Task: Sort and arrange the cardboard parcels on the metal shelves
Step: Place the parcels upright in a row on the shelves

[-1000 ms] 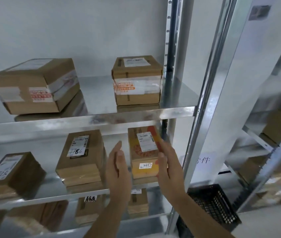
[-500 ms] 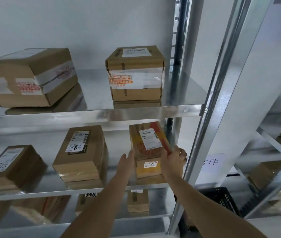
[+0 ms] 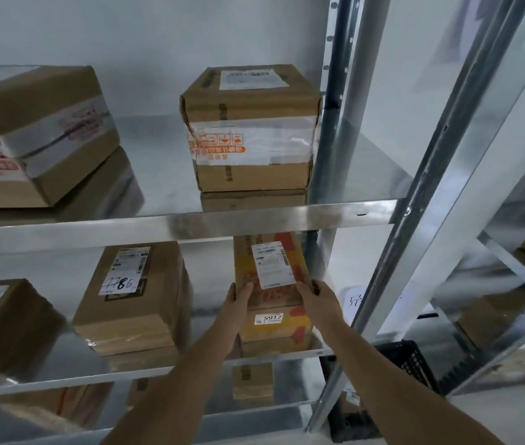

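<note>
Reading "5917", a small sticker marks the front of the yellow parcel (image 3: 275, 329) on the middle shelf (image 3: 145, 379), at its right end. Left hand (image 3: 238, 303) and right hand (image 3: 317, 300) grasp its two sides, thumbs on top beside a white shipping label. Next to it a brown parcel (image 3: 132, 297) bears "7786" handwritten. Two taped parcels sit on the upper shelf (image 3: 190, 228). A black crate (image 3: 415, 364) stands behind the post.
</note>
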